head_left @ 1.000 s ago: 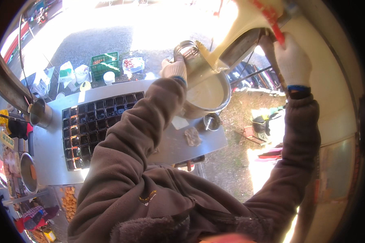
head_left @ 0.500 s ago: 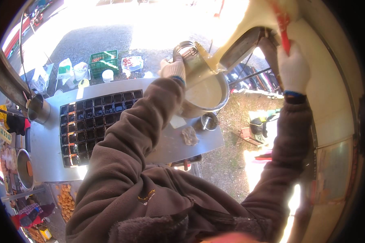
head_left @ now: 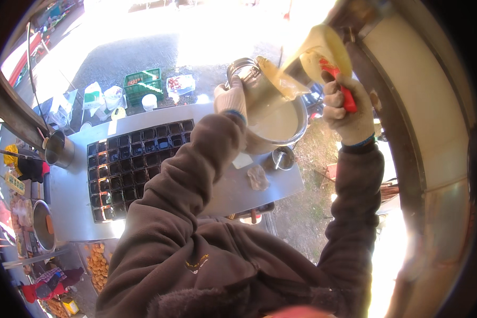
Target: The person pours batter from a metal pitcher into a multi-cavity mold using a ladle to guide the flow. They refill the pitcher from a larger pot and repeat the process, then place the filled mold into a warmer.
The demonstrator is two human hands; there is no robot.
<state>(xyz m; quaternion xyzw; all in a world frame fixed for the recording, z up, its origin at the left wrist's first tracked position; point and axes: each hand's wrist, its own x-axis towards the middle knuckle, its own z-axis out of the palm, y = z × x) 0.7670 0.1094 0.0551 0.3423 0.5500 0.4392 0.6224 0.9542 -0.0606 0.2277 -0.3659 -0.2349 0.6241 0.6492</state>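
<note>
My left hand [head_left: 230, 99], in a white knit glove, grips a tilted metal vessel [head_left: 257, 87] whose rim is coated with pale yellow batter. It is held over a large metal pot [head_left: 304, 127] of creamy batter. My gloved right hand [head_left: 350, 111] is closed round the red handle of a pale yellow, jug-like container [head_left: 331, 42], raised to the right of the vessel. Its exact shape is partly washed out by glare. A dark baking mould [head_left: 127, 165] with rows of square cups lies left of my left forearm, which covers part of it.
On the metal table [head_left: 69, 212] are a small steel pot [head_left: 59, 148], a small metal bowl [head_left: 284, 158] and a crumpled cloth [head_left: 258, 178]. A green crate [head_left: 142, 87] stands beyond the far edge. Round brown baked pieces [head_left: 97, 265] lie at lower left. A pale wall panel [head_left: 418, 100] rises at right.
My right hand has moved left and down, bringing the red-handled container closer to the tilted vessel. My left hand keeps its hold on the vessel. The whole view has shifted slightly.
</note>
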